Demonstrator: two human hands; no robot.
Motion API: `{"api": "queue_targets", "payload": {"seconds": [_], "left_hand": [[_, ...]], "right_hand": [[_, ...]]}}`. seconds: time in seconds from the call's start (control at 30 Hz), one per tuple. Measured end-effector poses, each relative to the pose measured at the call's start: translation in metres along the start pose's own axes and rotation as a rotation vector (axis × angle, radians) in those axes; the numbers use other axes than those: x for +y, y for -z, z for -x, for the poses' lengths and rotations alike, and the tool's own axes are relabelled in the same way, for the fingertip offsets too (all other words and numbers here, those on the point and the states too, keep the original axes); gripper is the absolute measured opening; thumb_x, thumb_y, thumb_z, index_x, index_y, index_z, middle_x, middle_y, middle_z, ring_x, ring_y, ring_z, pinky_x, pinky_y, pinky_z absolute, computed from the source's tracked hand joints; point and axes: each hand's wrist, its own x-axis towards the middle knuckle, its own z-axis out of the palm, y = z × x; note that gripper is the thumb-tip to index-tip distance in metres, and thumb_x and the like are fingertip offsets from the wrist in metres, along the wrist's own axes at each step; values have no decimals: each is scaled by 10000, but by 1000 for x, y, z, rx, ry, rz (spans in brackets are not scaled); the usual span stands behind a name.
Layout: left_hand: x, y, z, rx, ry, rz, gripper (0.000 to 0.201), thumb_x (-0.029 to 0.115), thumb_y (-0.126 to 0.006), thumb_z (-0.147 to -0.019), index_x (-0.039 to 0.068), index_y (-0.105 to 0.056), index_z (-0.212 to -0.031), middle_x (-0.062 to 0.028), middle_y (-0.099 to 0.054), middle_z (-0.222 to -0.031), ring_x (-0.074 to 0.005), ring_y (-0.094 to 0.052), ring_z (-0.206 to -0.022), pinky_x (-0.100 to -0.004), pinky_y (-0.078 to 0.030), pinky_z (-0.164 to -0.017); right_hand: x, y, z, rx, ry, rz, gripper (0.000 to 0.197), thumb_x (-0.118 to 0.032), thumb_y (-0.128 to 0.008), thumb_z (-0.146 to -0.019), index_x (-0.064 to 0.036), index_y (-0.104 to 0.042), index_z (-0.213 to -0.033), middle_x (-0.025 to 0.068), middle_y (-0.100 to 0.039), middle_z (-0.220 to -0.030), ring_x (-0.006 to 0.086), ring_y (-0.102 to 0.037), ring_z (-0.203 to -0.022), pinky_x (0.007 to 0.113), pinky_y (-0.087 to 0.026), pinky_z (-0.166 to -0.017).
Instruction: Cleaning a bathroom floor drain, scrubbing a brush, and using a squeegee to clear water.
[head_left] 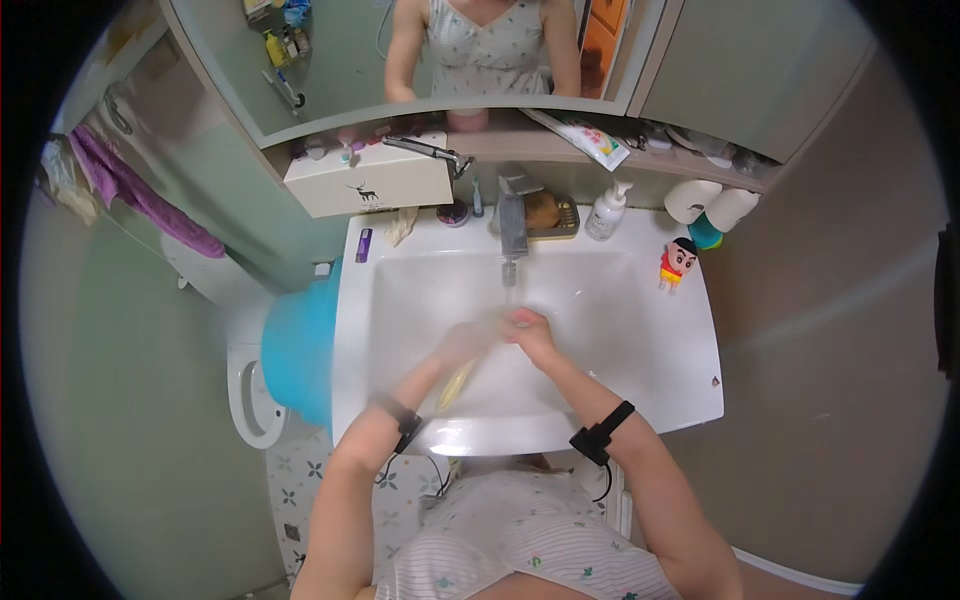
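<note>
Both hands are held over the white sink basin (610,350), just below the grey faucet (512,230), where a thin stream of water seems to fall. My right hand (529,332) has its fingers curled; whatever they hold, if anything, is hidden. Beside it on the left, my left hand (468,342) is smeared by motion and its fingers cannot be made out. Under my left wrist, a long yellowish thing (455,386) lies slanted in the basin, its kind unclear.
Around the rim are a white pump bottle (606,212), a soap dish (567,222), a cartoon figure (677,264) and a small purple item (364,245). Above, a shelf carries a white box (370,180) and a tube (590,140). A blue tub (300,350) stands left, over a toilet.
</note>
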Motion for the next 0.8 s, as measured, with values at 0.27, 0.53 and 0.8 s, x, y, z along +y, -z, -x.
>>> {"api": "queue_targets", "payload": {"seconds": [0.27,0.53,0.8], "left_hand": [[-40,4,-14,-34,34,-275,133,150,-542,-708,23,-558,-673,-51,-549,-596,-130,-483,-557,-261,-382,-562],[-42,14,-8,-64,124,-301,134,151,-540,-716,24,-558,-677,-37,-540,-603,-115,-474,-591,-251,-375,-588],[-42,4,-19,-206,65,-69,139,157,-533,-743,26,-552,-703,-24,-539,-636,-92,-461,-620,-242,-373,-620]], "right_hand": [[51,10,-27,239,316,457,135,-119,-543,-729,16,-535,-728,91,-543,-555,152,-548,-534,228,-455,-468],[8,45,-27,265,3,-32,108,-95,-509,-748,13,-510,-736,91,-545,-606,143,-541,-535,227,-449,-493],[-3,12,-8,-100,498,434,63,-65,-560,-680,-18,-523,-699,50,-493,-600,126,-487,-571,258,-401,-530]]}}
